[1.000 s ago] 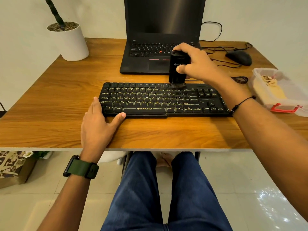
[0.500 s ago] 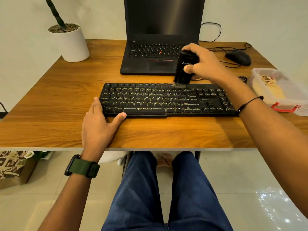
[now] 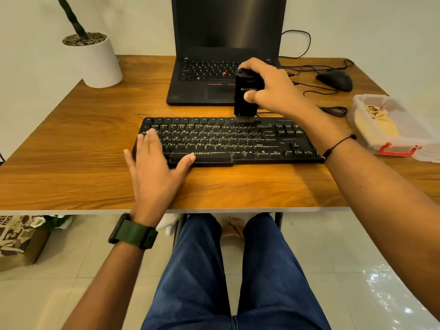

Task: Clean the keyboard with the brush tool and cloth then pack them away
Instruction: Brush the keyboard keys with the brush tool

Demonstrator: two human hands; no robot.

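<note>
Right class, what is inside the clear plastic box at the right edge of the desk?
Inside the clear plastic box lies a crumpled beige cloth, with something pale yellow beneath it. The frosted wall blurs the rest, so nothing more can be told.

A wooden desk (image 3: 71, 144) stands against a plain pale wall (image 3: 357, 20) beyond the hands, and glossy light floor tiles (image 3: 357, 270) below them reflect bright spots.

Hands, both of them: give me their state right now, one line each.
Left hand: open, fingers straight, lying flat on the keyboard's left end.
Right hand: closed around the brush tool, bristles on the top key row.
</note>
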